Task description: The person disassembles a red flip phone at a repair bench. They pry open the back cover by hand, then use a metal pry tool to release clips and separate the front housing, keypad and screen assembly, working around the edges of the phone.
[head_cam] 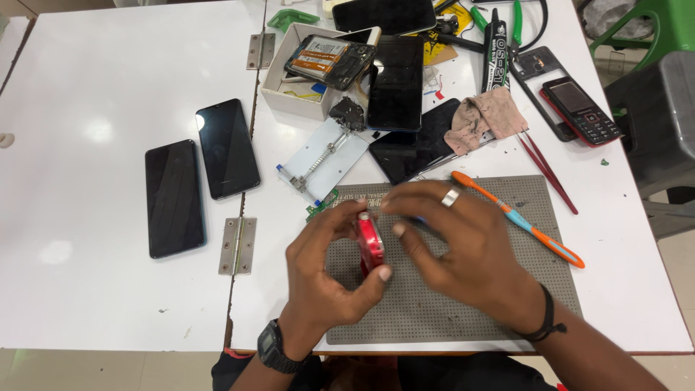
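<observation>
A: Figure, head view. What does the left hand (326, 268) hold?

B: A small red phone (371, 242), stood on edge over the grey anti-slip work mat (463, 304); thumb and fingers are closed around its lower end.

A: And the right hand (456, 246)?

B: Fingers curled in to the phone's upper edge, narrow, a ring on one finger. Whether they pinch a tool cannot be told; the fingertips are blurred.

A: Step in hand?

B: Judged from the grip, work along the phone's edge seam, probably parting or seating the casing. The next move calls for a steady left-hand clamp and fine right-hand pressure along that edge.

A: Surroundings?

B: An orange toothbrush (517, 217) just beyond the right hand; red tweezers (548, 172) farther off; a metal board holder (323, 161) beyond the mat; two black smartphones (201, 177) well apart, at left.
</observation>
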